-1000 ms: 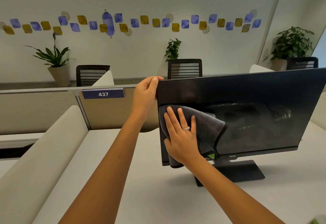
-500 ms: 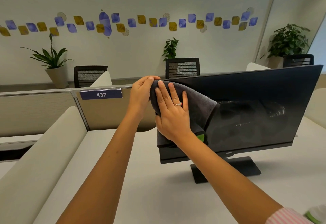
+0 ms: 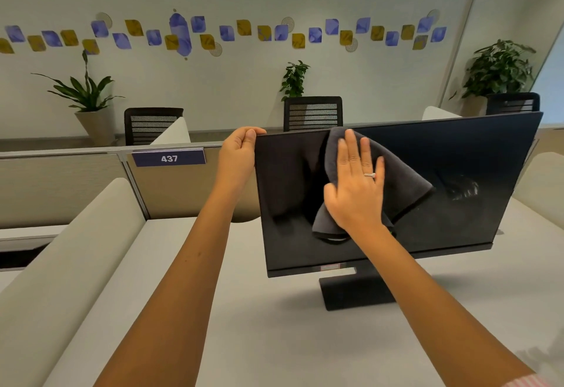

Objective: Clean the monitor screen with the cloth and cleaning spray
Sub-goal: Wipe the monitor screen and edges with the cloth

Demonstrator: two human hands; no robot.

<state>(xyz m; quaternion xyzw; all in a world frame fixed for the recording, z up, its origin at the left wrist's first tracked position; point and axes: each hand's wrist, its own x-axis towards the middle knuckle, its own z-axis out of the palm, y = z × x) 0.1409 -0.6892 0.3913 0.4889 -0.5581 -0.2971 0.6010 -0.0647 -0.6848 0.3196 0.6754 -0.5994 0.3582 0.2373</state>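
A black monitor (image 3: 476, 173) stands on its black base (image 3: 351, 293) on a white desk (image 3: 274, 341). My left hand (image 3: 238, 154) grips the screen's top left corner, thumb in front and fingers over the top edge. A dark grey cloth (image 3: 406, 182) lies against the upper middle of the screen. My right hand (image 3: 355, 185) presses it flat with straight, spread fingers. A smeared wet patch (image 3: 460, 190) shows on the screen to the right of the cloth. The cleaning spray is not in view.
A low beige partition with a sign reading 437 (image 3: 168, 158) runs behind the desk. A cushioned beige divider (image 3: 70, 249) borders the desk on the left, another (image 3: 543, 182) on the right. Black chairs (image 3: 312, 112) and potted plants (image 3: 88, 103) stand along the far wall.
My right hand has slid the cloth from the top left corner rightward to the upper middle of the screen. My left hand stays on the corner, now uncovered.
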